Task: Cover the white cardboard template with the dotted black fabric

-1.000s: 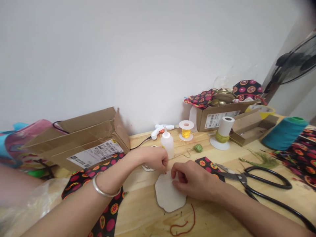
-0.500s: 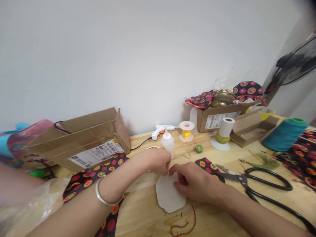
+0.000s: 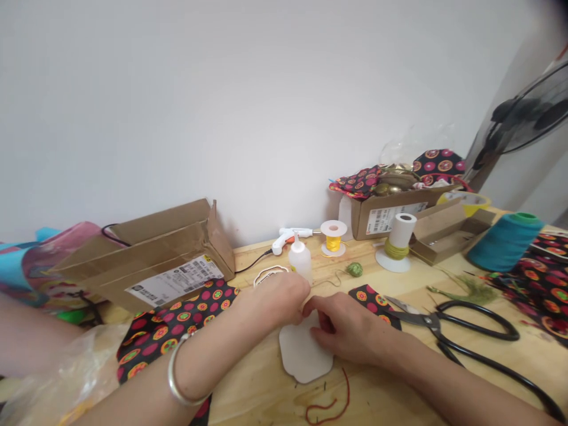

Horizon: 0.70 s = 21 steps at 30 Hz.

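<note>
A: While the left hand [image 3: 279,296] bunches its fingertips tight at the far edge of the white scalloped card piece [image 3: 304,358], can you see what they pinch?

B: No; whatever sits between them is hidden; the right hand [image 3: 350,331] lies on the card's far right part, fingers curled and pressed together, thumb tip meeting the left fingertips; whether it grips the edge I cannot tell.

A: And where is the card?

B: Flat on the pale wooden table [image 3: 266,390], near the middle; black flowered fabric [image 3: 177,319] lies to its left, a loose red thread [image 3: 331,403] just nearer, large black-handled scissors [image 3: 448,331] to the right; a small white squeeze bottle [image 3: 300,263] stands just beyond the left hand.

A: How would you do this well?

B: I would pin the card firmly under the right hand so it cannot slide; work with fingertips only, small and slow; mind the bottle behind the knuckles.
</note>
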Motion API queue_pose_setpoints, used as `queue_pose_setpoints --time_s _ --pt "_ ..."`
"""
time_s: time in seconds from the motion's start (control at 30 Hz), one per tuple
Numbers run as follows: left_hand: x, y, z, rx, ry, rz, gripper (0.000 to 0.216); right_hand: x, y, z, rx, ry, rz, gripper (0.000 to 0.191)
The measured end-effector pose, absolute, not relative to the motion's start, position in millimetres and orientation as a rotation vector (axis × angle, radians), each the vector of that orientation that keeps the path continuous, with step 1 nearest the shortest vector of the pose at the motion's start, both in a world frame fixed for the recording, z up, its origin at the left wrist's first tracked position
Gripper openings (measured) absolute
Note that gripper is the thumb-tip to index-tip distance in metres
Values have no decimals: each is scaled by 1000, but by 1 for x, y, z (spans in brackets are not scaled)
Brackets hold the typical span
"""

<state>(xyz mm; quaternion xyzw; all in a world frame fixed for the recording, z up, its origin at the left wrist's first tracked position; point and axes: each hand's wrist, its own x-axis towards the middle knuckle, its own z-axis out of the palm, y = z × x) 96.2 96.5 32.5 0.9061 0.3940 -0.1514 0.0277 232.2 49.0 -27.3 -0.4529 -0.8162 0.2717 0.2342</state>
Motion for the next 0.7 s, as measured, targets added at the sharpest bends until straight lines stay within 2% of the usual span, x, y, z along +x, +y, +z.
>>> queue_pose_setpoints --time_s 0.27,0.43,0.53,0.7 --pt "66 90 39 2666 1242 -137 23 232 48 -25 -1282 -2222 747 28" --pt "41 64 24 2455 1497 286 25 232 48 -24 -1303 -2221 770 28" --pt "40 39 2 2457 1396 218 29 232 49 -25 -1308 -2215 740 31" --pt "47 23 -22 2475 1466 201 46 232 48 -24 -1317 -2220 768 36"
